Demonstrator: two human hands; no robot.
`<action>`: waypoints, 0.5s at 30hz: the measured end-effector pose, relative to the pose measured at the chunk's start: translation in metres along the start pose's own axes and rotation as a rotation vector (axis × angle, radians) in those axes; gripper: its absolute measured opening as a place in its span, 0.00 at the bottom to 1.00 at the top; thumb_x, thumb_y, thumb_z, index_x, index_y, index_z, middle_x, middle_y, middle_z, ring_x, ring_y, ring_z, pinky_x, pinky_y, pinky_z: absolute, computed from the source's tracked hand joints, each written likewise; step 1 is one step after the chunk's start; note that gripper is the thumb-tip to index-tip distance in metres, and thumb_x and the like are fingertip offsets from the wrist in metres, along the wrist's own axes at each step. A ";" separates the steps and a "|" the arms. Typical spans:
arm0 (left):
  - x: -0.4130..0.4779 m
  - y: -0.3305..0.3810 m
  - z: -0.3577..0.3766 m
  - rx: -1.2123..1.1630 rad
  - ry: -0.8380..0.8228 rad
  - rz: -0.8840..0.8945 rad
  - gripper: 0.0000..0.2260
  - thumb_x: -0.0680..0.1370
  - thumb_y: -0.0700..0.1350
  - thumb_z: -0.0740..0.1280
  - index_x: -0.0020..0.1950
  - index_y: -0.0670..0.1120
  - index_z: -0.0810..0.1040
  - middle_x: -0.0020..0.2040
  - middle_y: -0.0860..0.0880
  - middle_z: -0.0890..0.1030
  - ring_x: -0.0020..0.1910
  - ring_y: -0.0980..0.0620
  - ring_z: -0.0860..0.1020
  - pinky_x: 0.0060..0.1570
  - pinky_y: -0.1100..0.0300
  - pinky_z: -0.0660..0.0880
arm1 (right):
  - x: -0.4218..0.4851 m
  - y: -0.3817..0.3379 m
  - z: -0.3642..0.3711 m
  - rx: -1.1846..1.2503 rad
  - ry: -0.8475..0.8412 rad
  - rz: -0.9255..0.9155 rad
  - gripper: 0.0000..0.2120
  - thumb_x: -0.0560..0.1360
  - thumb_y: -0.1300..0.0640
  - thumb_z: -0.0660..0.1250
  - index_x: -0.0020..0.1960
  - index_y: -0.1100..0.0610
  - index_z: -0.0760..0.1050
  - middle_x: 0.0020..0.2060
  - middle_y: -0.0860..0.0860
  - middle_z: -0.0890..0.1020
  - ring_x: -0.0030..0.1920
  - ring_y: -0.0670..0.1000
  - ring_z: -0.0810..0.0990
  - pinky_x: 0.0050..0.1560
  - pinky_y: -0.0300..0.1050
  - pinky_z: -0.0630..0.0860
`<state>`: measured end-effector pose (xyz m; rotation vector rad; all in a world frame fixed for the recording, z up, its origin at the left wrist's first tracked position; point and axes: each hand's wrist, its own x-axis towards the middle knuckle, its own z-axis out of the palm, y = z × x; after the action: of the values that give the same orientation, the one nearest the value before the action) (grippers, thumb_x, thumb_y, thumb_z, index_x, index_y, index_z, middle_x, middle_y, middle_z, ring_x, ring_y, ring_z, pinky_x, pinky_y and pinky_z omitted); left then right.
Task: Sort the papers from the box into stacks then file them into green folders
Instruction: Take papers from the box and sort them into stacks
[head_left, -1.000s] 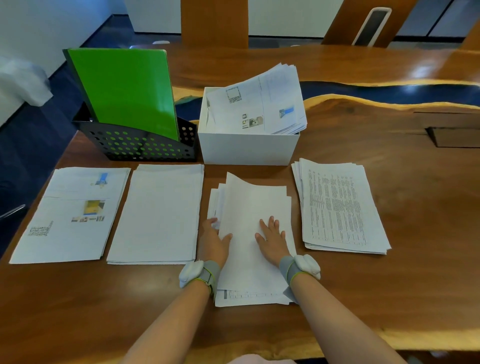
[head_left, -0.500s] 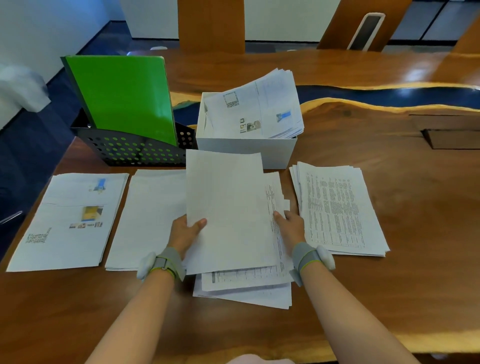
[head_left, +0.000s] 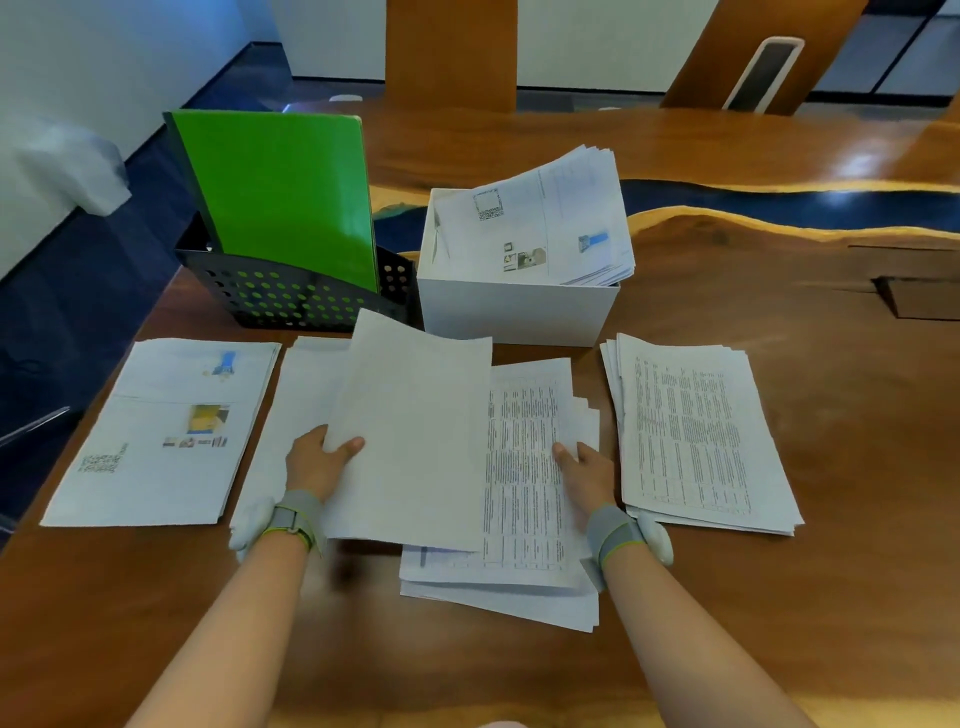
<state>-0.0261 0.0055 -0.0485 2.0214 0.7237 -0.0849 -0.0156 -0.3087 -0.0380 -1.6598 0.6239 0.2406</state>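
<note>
Sorting: the left hand (head_left: 317, 462) pinches a blank sheet (head_left: 415, 431), the right hand (head_left: 584, 467) lies flat on the middle pile (head_left: 524, 467); next, likely onto the blank stack (head_left: 293, 400).

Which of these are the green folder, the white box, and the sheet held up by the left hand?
green folder (head_left: 280, 202), head view, middle of its front cover.
white box (head_left: 519, 317), head view, its near wall.
held sheet (head_left: 415, 431), head view, centre of the blank page.

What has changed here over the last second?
The left hand has gripped the top blank sheet and lifted it off the middle pile, leftward, uncovering a printed table page. The right hand slid to the pile's right edge. The other stacks, box and green folders stayed put.
</note>
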 end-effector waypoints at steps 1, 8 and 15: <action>0.004 -0.003 -0.011 0.052 0.032 -0.004 0.21 0.74 0.48 0.71 0.62 0.38 0.75 0.62 0.39 0.77 0.60 0.39 0.75 0.60 0.51 0.70 | -0.002 0.000 0.006 -0.007 -0.016 0.008 0.16 0.78 0.60 0.64 0.59 0.71 0.74 0.58 0.60 0.79 0.60 0.60 0.76 0.63 0.48 0.70; 0.035 -0.018 -0.055 0.273 0.081 -0.062 0.25 0.77 0.50 0.67 0.70 0.38 0.68 0.68 0.38 0.72 0.66 0.37 0.71 0.64 0.46 0.68 | -0.011 0.004 0.030 -0.060 -0.049 0.044 0.15 0.78 0.59 0.64 0.52 0.73 0.74 0.53 0.66 0.78 0.57 0.62 0.76 0.59 0.49 0.71; 0.040 -0.015 -0.048 0.500 0.191 -0.181 0.32 0.73 0.52 0.71 0.72 0.43 0.64 0.69 0.39 0.68 0.68 0.39 0.65 0.63 0.45 0.65 | -0.014 0.008 0.047 -0.071 -0.012 0.026 0.25 0.79 0.59 0.63 0.65 0.77 0.60 0.66 0.69 0.67 0.67 0.67 0.65 0.67 0.55 0.61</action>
<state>-0.0120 0.0680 -0.0475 2.4544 1.0902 -0.1961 -0.0231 -0.2605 -0.0471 -1.7184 0.6348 0.2939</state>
